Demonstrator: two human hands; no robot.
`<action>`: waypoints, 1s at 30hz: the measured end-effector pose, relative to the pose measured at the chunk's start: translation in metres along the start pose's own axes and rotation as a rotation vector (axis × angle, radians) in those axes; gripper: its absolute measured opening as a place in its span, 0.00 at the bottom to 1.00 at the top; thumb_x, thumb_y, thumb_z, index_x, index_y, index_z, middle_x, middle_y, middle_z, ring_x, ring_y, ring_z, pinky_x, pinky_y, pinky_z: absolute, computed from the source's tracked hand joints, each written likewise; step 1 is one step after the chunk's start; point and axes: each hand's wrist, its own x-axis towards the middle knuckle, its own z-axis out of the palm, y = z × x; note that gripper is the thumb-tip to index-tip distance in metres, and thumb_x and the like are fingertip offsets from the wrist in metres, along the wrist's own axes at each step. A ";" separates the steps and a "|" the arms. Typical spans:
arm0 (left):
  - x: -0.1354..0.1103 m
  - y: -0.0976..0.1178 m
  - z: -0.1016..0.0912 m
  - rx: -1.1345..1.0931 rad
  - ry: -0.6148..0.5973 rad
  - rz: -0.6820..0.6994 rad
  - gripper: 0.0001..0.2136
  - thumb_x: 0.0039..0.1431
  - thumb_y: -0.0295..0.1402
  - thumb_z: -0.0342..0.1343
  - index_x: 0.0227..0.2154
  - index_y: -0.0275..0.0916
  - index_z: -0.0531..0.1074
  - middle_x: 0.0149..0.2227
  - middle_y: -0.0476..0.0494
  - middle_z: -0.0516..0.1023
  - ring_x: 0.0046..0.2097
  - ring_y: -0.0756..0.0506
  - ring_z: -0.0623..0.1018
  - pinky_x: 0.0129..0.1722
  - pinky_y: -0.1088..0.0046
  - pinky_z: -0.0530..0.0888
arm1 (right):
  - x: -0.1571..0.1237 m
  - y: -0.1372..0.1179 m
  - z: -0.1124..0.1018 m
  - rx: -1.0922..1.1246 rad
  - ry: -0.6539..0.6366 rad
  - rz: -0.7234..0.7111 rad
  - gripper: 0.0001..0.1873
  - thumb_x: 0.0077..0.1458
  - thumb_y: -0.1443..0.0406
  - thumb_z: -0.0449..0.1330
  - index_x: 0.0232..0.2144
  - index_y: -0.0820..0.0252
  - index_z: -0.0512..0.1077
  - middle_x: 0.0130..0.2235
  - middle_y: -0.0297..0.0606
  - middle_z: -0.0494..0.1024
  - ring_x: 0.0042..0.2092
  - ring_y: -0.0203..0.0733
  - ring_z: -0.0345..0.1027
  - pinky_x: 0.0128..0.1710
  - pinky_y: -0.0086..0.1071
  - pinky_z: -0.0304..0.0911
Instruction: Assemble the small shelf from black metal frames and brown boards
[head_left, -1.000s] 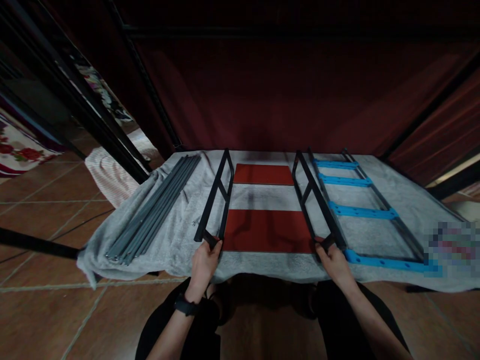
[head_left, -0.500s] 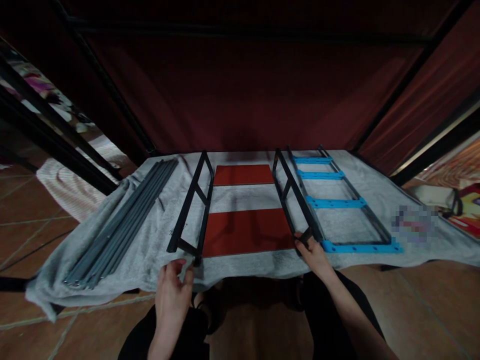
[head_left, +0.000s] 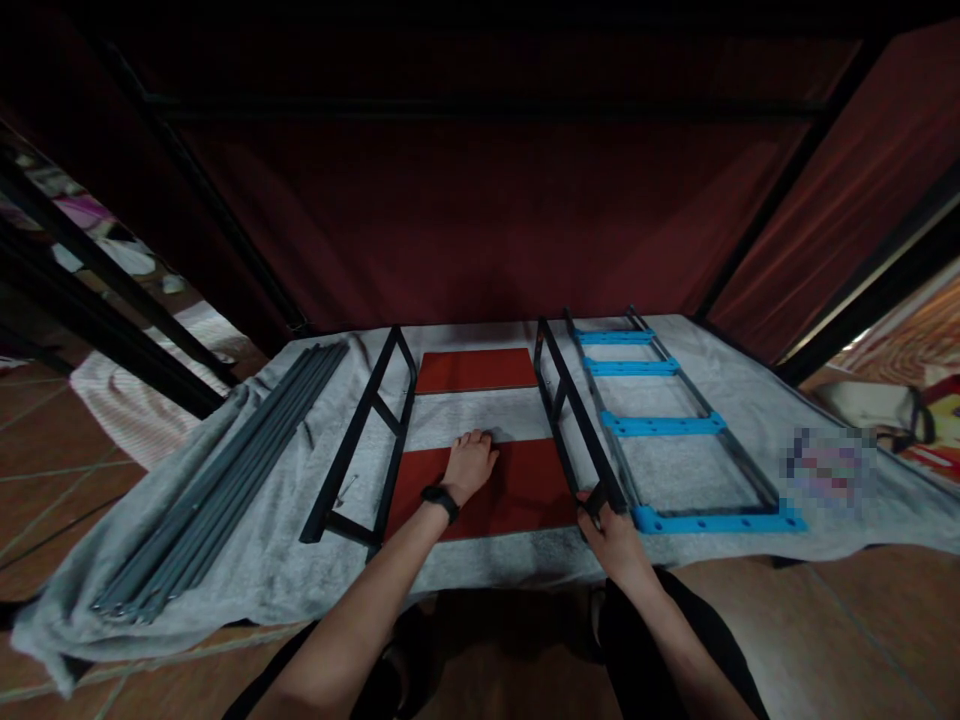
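Note:
My left hand [head_left: 471, 468] reaches over the near red board [head_left: 525, 490], its fingers stretched forward at the board's far edge; whether it presses on the board I cannot tell. My right hand [head_left: 611, 535] is closed around the near end of the right black metal frame [head_left: 581, 405], thumb on the inner side. A matching black frame [head_left: 349, 440] stands along the boards' left side, with no hand on it. Farther back, between the two frames, lies a second red board [head_left: 476, 370].
Several grey tubes [head_left: 225, 480] lie bundled at the left. At the right is a ladder-like rack of tubes with blue crossbars [head_left: 664, 426]. A grey cloth [head_left: 495, 560] covers the surface beneath. Dark red fabric [head_left: 480, 220] hangs behind.
My left hand has moved from the near end of the left frame, forward and right, over the near red board. My right hand stays on the right frame. The view has tilted slightly upward.

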 end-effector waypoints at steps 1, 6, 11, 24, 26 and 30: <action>0.003 -0.001 0.000 0.010 -0.013 0.005 0.14 0.64 0.36 0.48 0.44 0.34 0.72 0.49 0.31 0.73 0.53 0.36 0.71 0.53 0.57 0.64 | 0.001 0.001 0.001 0.001 0.000 0.002 0.22 0.58 0.57 0.49 0.46 0.61 0.74 0.45 0.50 0.80 0.49 0.55 0.74 0.49 0.44 0.68; 0.013 -0.004 -0.008 -0.049 -0.114 -0.017 0.14 0.61 0.41 0.51 0.42 0.37 0.72 0.49 0.35 0.74 0.52 0.37 0.72 0.50 0.59 0.66 | 0.002 0.000 0.002 0.064 0.023 0.009 0.21 0.56 0.58 0.51 0.47 0.61 0.74 0.46 0.50 0.80 0.50 0.55 0.73 0.51 0.46 0.67; 0.029 -0.002 -0.027 -0.166 -0.215 -0.023 0.17 0.56 0.45 0.56 0.42 0.36 0.71 0.43 0.37 0.77 0.45 0.40 0.76 0.42 0.68 0.68 | 0.001 -0.001 0.003 0.109 0.061 -0.017 0.20 0.56 0.60 0.52 0.46 0.59 0.75 0.48 0.48 0.79 0.51 0.53 0.73 0.52 0.46 0.67; -0.073 0.049 -0.096 -0.113 0.081 0.038 0.10 0.57 0.35 0.59 0.42 0.41 0.73 0.45 0.42 0.77 0.46 0.40 0.76 0.45 0.66 0.66 | 0.001 0.001 0.001 -0.049 -0.017 0.028 0.07 0.55 0.65 0.53 0.29 0.55 0.71 0.37 0.44 0.80 0.45 0.49 0.74 0.48 0.38 0.66; -0.090 0.059 -0.098 -0.092 0.092 0.017 0.09 0.58 0.35 0.59 0.42 0.42 0.72 0.44 0.42 0.77 0.45 0.40 0.77 0.46 0.65 0.66 | 0.000 0.000 -0.001 -0.055 -0.021 0.029 0.06 0.53 0.67 0.54 0.26 0.54 0.69 0.34 0.42 0.79 0.44 0.48 0.74 0.46 0.36 0.65; -0.113 0.072 -0.096 -0.051 0.102 0.007 0.08 0.60 0.33 0.56 0.42 0.42 0.71 0.44 0.42 0.78 0.46 0.40 0.77 0.47 0.63 0.65 | -0.001 -0.003 -0.002 -0.071 -0.007 0.035 0.07 0.54 0.68 0.51 0.28 0.58 0.69 0.37 0.47 0.78 0.44 0.49 0.73 0.47 0.36 0.64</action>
